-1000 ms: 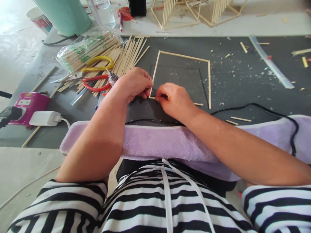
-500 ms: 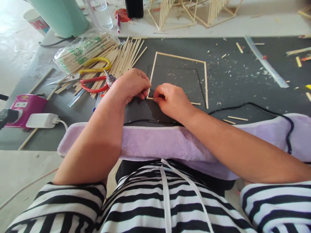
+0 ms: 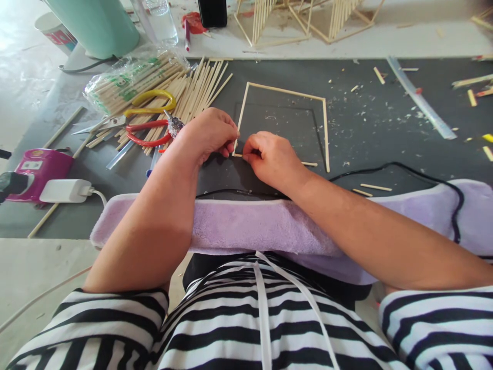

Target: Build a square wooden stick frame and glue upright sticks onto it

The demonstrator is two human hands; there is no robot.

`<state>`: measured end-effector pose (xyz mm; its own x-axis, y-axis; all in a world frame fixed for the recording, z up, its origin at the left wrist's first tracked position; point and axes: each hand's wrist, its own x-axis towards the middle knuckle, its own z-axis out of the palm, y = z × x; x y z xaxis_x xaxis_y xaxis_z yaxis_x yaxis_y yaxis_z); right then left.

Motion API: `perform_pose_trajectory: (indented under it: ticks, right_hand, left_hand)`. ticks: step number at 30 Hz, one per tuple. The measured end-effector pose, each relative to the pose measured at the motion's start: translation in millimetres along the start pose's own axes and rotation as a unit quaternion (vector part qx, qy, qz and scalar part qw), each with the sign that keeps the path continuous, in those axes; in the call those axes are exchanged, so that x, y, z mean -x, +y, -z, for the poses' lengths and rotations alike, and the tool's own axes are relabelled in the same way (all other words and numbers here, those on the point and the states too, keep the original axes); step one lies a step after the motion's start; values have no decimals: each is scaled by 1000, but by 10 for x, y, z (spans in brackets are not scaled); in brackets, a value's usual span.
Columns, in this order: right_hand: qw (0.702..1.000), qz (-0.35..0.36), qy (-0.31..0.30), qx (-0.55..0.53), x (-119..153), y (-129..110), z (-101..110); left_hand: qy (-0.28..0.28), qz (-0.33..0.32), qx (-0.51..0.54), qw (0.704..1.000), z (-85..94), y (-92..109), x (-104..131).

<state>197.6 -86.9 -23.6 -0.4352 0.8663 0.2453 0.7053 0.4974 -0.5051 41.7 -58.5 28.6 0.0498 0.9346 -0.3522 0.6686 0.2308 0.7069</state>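
Thin wooden sticks joined at their ends form a four-cornered frame (image 3: 286,90), held raised so its shadow falls on the dark mat. My left hand (image 3: 215,134) is closed, its fingertips pinching the frame's left stick close to the near left corner. My right hand (image 3: 272,156) is closed too, thumb and finger pinching the short visible end of the near stick (image 3: 238,155) beside that corner. Right of this hand a stick end (image 3: 309,164) shows; whether it belongs to the same stick is hidden. The right stick's near end (image 3: 327,163) stands free.
Loose sticks (image 3: 208,85), a plastic bag of sticks (image 3: 127,85), red-handled pliers (image 3: 148,134) and yellow-handled scissors (image 3: 152,104) lie left. A purple power adapter (image 3: 46,172) sits far left. A black cable (image 3: 385,167) crosses beside a lilac towel (image 3: 246,226). Stick structures (image 3: 304,38) stand behind.
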Motion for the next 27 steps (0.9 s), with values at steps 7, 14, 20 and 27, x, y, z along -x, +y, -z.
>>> perform_pose_trajectory:
  ticks: [7, 14, 20, 27]
  right_hand:
    - [1000, 6, 13, -3, -4, 20, -30]
    - [1000, 12, 20, -9, -4, 19, -31]
    - [1000, 13, 19, -6, -7, 25, -34]
    - [1000, 11, 18, 4, -7, 20, -39]
  left_hand:
    - [-25, -23, 6, 999, 19, -7, 1]
    - [-27, -23, 8, 999, 20, -32, -14]
    - [-23, -8, 11, 1000, 12, -21, -11]
    - [-18, -18, 22, 999, 15, -18, -10]
